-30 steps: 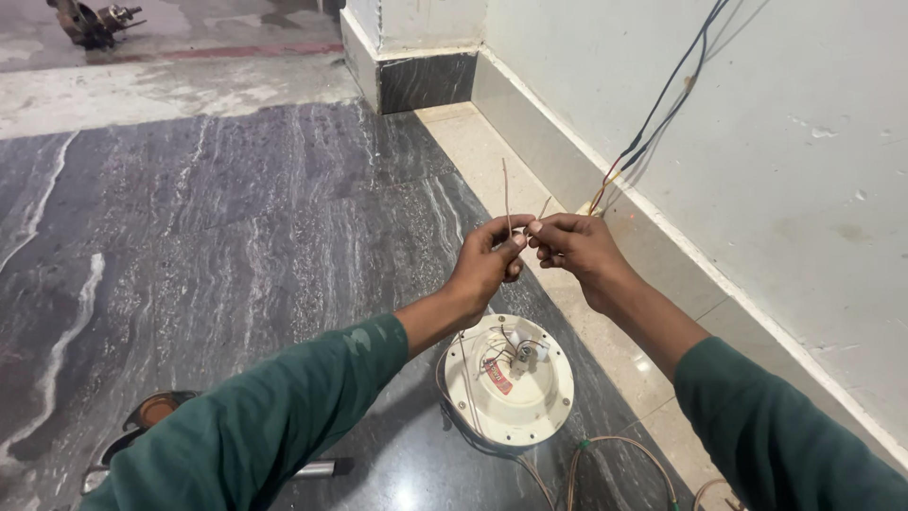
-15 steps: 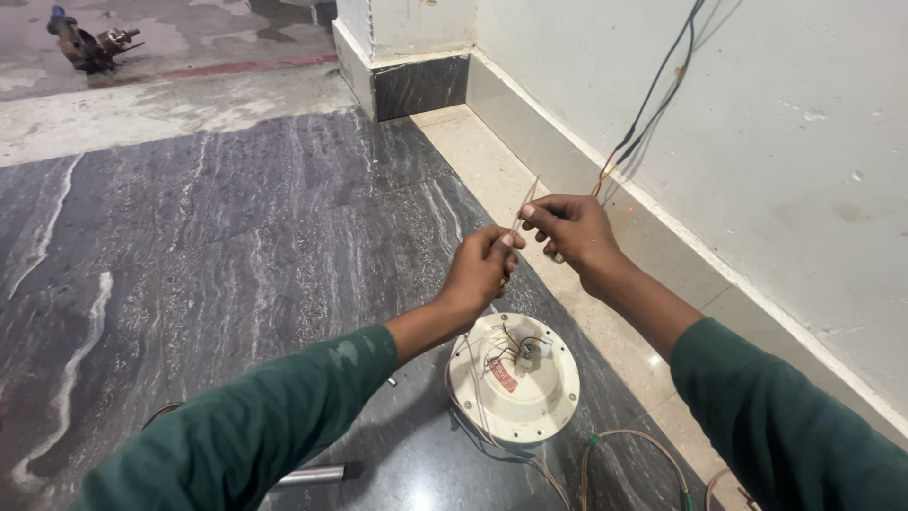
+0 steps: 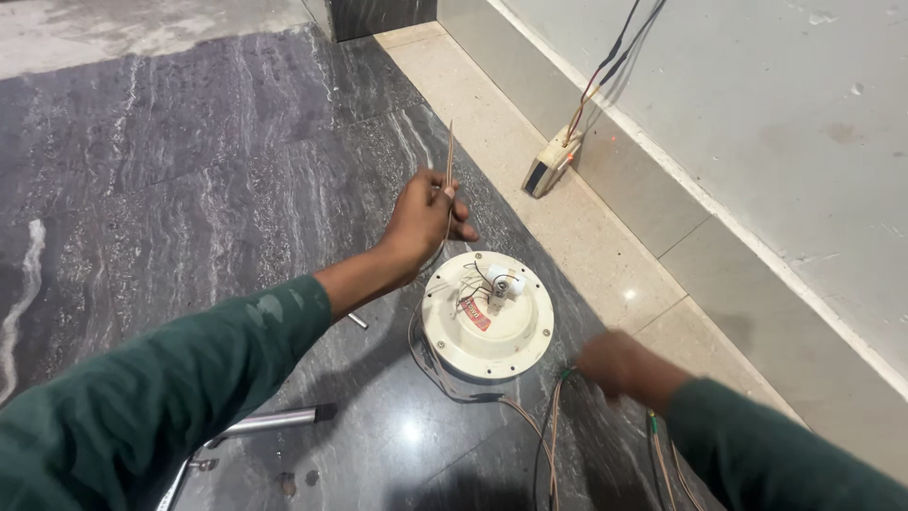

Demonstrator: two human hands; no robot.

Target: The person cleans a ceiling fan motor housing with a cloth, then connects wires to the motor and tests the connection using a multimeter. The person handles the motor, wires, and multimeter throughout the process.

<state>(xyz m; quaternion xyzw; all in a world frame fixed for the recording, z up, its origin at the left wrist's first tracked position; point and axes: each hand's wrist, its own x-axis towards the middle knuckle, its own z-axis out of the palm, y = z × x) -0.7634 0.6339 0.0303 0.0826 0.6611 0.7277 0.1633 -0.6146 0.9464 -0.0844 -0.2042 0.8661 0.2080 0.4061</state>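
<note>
My left hand (image 3: 426,213) is raised over the dark stone floor and pinches a thin copper wire (image 3: 449,156) that sticks upward from its fingers. Just to its lower right lies a round cream fan motor housing (image 3: 488,317) with small wires and a white part on top. My right hand (image 3: 615,364) is blurred, low at the right of the housing, beside loose wires (image 3: 553,431) on the floor. Whether it grips any of them does not show.
A small cream box (image 3: 550,161) with wires running up the wall (image 3: 757,123) stands on the light skirting tiles. A metal rod (image 3: 274,419) lies on the floor at lower left. More loose wires (image 3: 667,459) lie near my right sleeve.
My hands have come apart. The right one dropped from the raised wire down to the floor wires; the left still holds the wire up. The view tilted down and closer.
</note>
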